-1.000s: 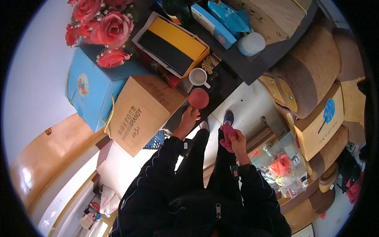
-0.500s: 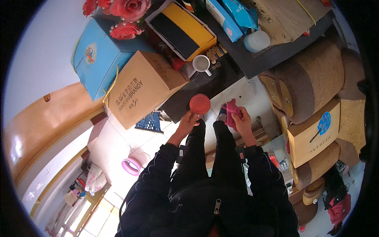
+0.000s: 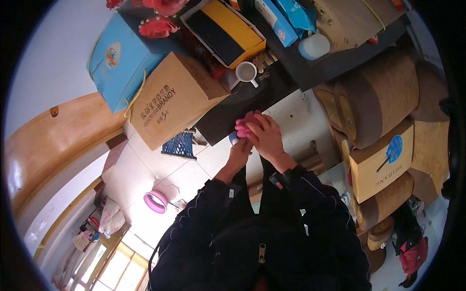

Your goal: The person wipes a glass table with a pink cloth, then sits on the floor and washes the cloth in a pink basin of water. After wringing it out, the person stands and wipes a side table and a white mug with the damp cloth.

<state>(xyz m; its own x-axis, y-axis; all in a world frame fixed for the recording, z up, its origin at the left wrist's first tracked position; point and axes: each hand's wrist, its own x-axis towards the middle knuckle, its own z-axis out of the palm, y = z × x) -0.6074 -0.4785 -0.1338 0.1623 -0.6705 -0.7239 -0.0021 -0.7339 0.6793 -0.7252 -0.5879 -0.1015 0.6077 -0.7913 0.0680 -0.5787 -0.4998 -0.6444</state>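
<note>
My right hand (image 3: pixel 268 138) is closed on a crumpled pink-red cloth (image 3: pixel 246 124), in front of the dark table's near edge. My left hand (image 3: pixel 239 153) is closed just below it, the fingertips of both hands close together. The round red lid in the left fingers half a second ago is now hidden behind the cloth and the hands. A white mug (image 3: pixel 246 72) stands on the table beyond my hands, with a bunch of keys (image 3: pixel 263 75) beside it.
On the dark table (image 3: pixel 218 119) are a brown cardboard carton (image 3: pixel 160 106), a blue box (image 3: pixel 114 58), a yellow-and-black box (image 3: pixel 225 31) and a white cylindrical container (image 3: pixel 314 46). Brown wooden seating (image 3: pixel 383 97) with a light box (image 3: pixel 381 162) lines the right. A pink ring-shaped object (image 3: pixel 155 201) rests on the floor.
My right hand has moved left and forward, bringing the cloth over to the left hand. The red lid, plainly visible before, is now covered. My view has shifted slightly.
</note>
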